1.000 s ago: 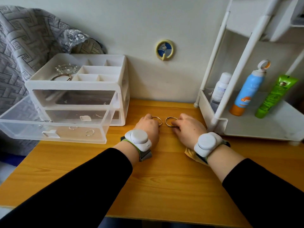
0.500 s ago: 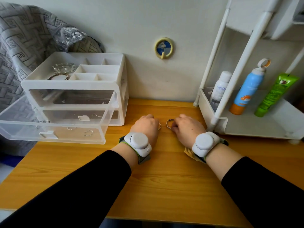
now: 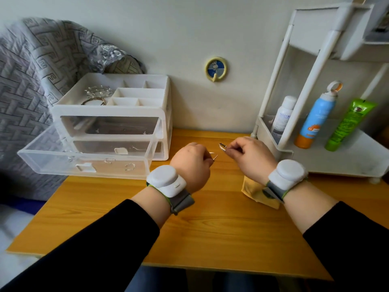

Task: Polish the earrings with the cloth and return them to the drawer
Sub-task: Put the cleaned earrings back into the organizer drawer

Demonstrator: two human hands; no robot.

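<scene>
Light wooden desk top (image 3: 210, 228) against a plain white wall, grey quilted blanket (image 3: 31, 81) heaped at far left. On the desk's back left sits a clear-and-white plastic drawer organiser (image 3: 109, 111). Its bottom clear plastic drawer (image 3: 42, 157) stands pulled out toward the person, with a few small metal pieces in it, too small to identify. Likely open so the return is a short reach to the left.

Left hand (image 3: 190, 165) is above desk centre, fingers curled, pinching a thin metal hoop earring (image 3: 213, 155) that sticks out on the thumb side. Right hand (image 3: 250, 157) is just beside it, fingertips pinched on a second thin metal hoop earring (image 3: 222, 146), seen nearly edge-on. The two hoops are near each other, not touching, and both look lifted off the wood. One per hand, probably to keep the pair apart and carry both at once.

Folded yellow polishing cloth (image 3: 252, 191) lies on the desk under the right wrist, in neither hand. So no rubbing now; cannot tell whether polishing is finished. A white puck-shaped wrist unit (image 3: 166, 182) is strapped on the left wrist, and there is a like one on the right.

At right, a white plastic shelf rack (image 3: 336, 163) holds a white bottle (image 3: 283, 116), a blue spray can with orange base (image 3: 315, 121) and a green tube (image 3: 349, 123). A round yellow wall hook (image 3: 216, 68) is on the wall between organiser and rack.

Risk: the hoops are thin and easy to drop, and the clear drawer wall is hard to see on approach.
</scene>
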